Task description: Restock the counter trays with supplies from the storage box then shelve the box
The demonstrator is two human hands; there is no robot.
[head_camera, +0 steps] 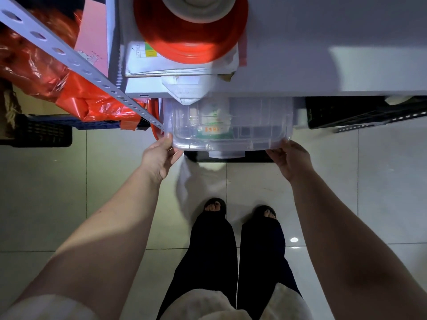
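Beneath the white shelf (323,54), the clear storage box (254,132) jutted out, left hand (159,155) and right hand (292,158) gripping its front corners; keeping it level, both sides moving evenly, seemed wisest.

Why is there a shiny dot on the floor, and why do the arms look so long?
Head view: the dot on the glossy pale floor tiles is glare from a lamp; the wide-angle lens stretches the arms; the clear plastic storage box, gripped by the left hand and right hand, looks soft.
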